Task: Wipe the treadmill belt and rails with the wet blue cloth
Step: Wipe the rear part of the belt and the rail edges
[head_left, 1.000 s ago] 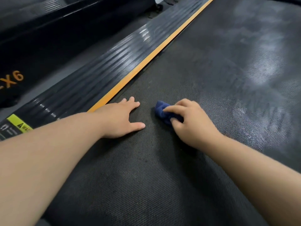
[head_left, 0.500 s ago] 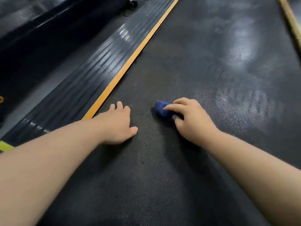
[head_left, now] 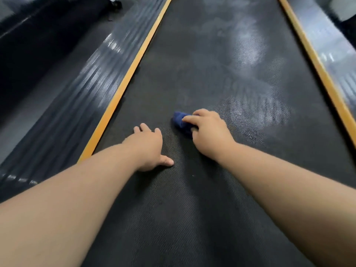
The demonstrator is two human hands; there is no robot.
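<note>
The black textured treadmill belt (head_left: 192, 78) runs away from me, with wet streaks on its right half. My right hand (head_left: 209, 132) presses a bunched dark blue cloth (head_left: 180, 120) onto the belt near its middle; most of the cloth is hidden under the fingers. My left hand (head_left: 149, 146) lies flat on the belt just left of the cloth, fingers spread, holding nothing. A ribbed black left rail (head_left: 77, 97) with an orange edge strip (head_left: 125, 85) borders the belt. The right rail (head_left: 331, 47) shows at the upper right.
Left of the left rail, grey floor (head_left: 25, 114) separates this treadmill from a neighbouring dark machine (head_left: 28, 47). An orange strip (head_left: 316, 60) marks the belt's right edge. Both my forearms reach in from the bottom of the view.
My view has swung right and up, bringing the right rail into sight. Both hands have crept a little farther along the belt, with the cloth still under my right hand.
</note>
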